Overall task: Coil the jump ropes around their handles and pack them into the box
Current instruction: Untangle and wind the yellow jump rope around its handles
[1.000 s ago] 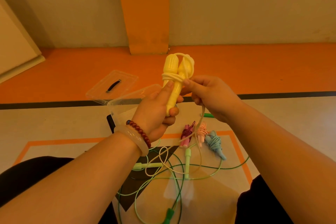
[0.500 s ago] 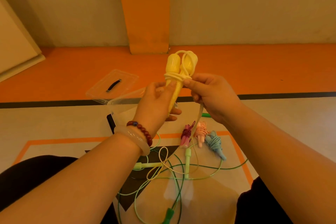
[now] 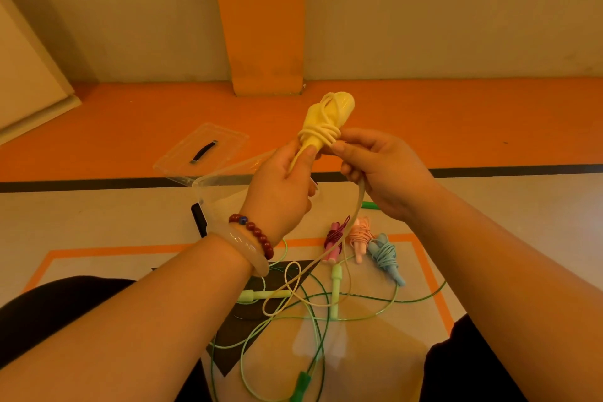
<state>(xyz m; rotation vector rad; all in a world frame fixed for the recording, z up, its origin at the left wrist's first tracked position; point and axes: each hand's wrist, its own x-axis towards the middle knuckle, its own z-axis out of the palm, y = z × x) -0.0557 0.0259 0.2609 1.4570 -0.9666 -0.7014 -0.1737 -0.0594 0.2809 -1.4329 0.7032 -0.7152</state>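
Coiling is in hand: the left hand [image 3: 280, 192] grips the paired yellow handles [image 3: 326, 121] above the floor, and the right hand [image 3: 381, 170] pinches the yellow rope [image 3: 356, 204] against them. The slack tail likely needs winding next. Three coiled ropes [image 3: 386, 258] and two loose green ropes [image 3: 336, 290] lie near; one box [image 3: 225, 177] stands farther left.

Bare forearms; the left wrist [image 3: 251, 246] wears a pale bangle, dark-red beads, perhaps black trousers.

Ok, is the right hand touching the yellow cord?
Touching. Head view shows the yellow cord emerging from the curled fingers of the right hand.
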